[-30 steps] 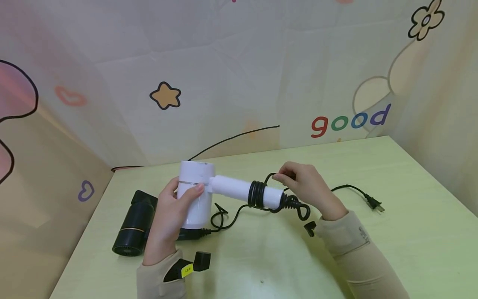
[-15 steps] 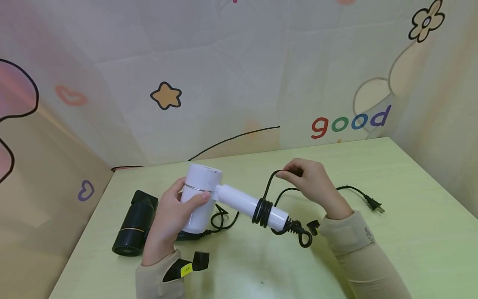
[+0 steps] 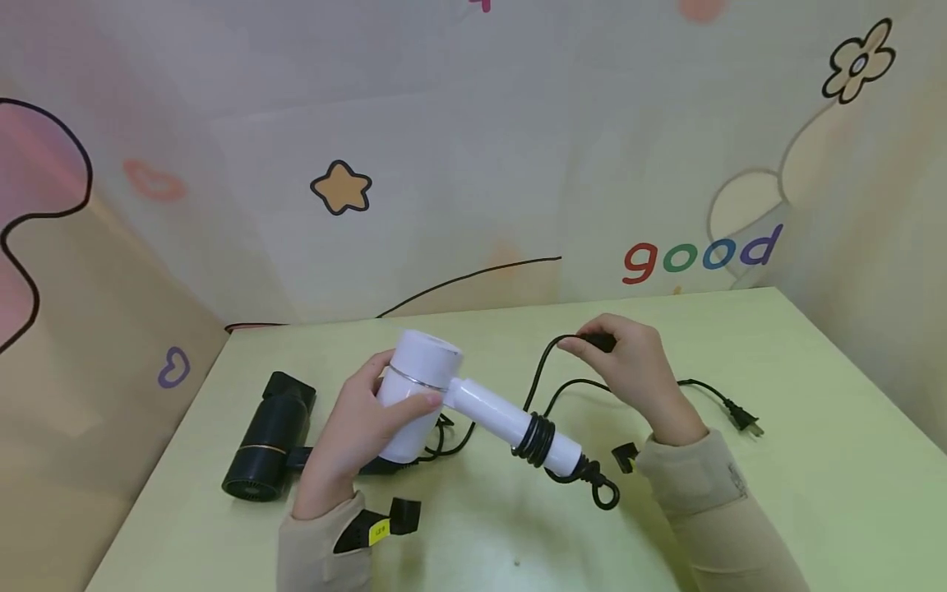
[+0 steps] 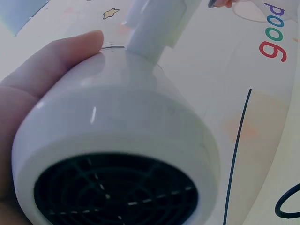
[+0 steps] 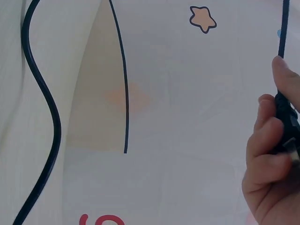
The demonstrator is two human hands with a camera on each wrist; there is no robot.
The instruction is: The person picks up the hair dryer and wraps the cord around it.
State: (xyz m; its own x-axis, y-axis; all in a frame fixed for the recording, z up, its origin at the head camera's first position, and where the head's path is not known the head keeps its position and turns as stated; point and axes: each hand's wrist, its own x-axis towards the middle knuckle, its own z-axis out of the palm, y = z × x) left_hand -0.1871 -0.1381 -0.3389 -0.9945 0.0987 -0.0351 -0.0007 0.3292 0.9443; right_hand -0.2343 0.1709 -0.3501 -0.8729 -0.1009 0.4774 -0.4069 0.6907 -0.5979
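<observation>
My left hand (image 3: 362,432) grips the barrel of a white hair dryer (image 3: 422,374), thumb across its side. The dryer is held up over the table, its handle slanting down to the right. A black power cord (image 3: 534,440) is wound in several turns around that handle. Its free end rises to my right hand (image 3: 629,362), which pinches it between thumb and fingers. The right wrist view shows a dark plug (image 5: 287,124) within the curled fingers. In the left wrist view the dryer's dark round grille (image 4: 117,192) faces the camera.
A black hair dryer (image 3: 266,444) lies on the table (image 3: 518,526) at the left, its handle partly behind my left hand. Its cord trails right behind the white dryer to a two-prong plug (image 3: 742,418). A printed curtain (image 3: 473,181) stands along the table's back edge.
The white dryer has shifted right and its handle has tilted further down. My right hand has moved slightly right, and a longer stretch of cord now runs from the coil to it.
</observation>
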